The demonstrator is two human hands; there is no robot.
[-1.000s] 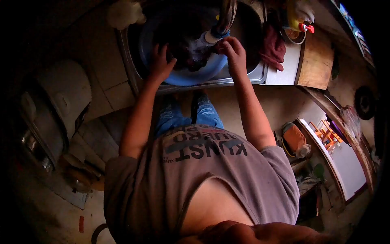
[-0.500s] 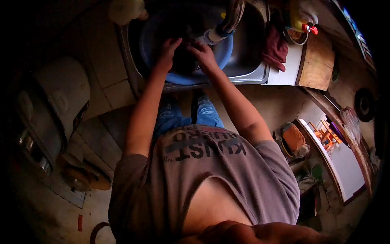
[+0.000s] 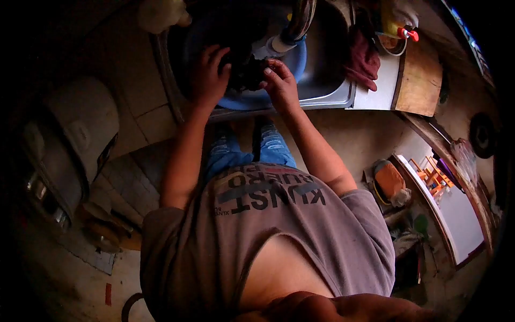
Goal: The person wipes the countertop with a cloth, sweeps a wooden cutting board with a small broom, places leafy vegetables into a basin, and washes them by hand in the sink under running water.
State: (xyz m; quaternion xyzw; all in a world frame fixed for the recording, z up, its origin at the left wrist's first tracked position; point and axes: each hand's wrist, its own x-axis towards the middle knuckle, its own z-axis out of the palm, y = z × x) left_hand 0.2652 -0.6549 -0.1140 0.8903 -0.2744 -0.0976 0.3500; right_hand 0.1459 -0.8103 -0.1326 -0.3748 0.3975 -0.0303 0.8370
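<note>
A dark, crumpled, soft-looking bundle (image 3: 249, 74) is stretched between my hands over a blue basin (image 3: 302, 64). My right hand (image 3: 281, 85) pinches its right edge between thumb and fingers. On the other side, my left hand (image 3: 210, 78) curls its fingers and thumb at the bundle's left edge. What kind of thing the bundle is, I cannot tell in this dim light. A tap spout (image 3: 280, 44) with a white end points down into the basin, just beyond my right hand. The inside of the basin is mostly in shadow.
The basin sits in a steel sink (image 3: 328, 100). A maroon cloth (image 3: 363, 61) hangs over the sink's right side, near a bottle with a red nozzle (image 3: 409, 34) and a wooden board (image 3: 417, 83). A pale rounded object (image 3: 161, 15) is at the sink's far left corner.
Both hands have come up and nearer to me, and moved farther apart. The dark bundle now shows between them, lifted higher.
</note>
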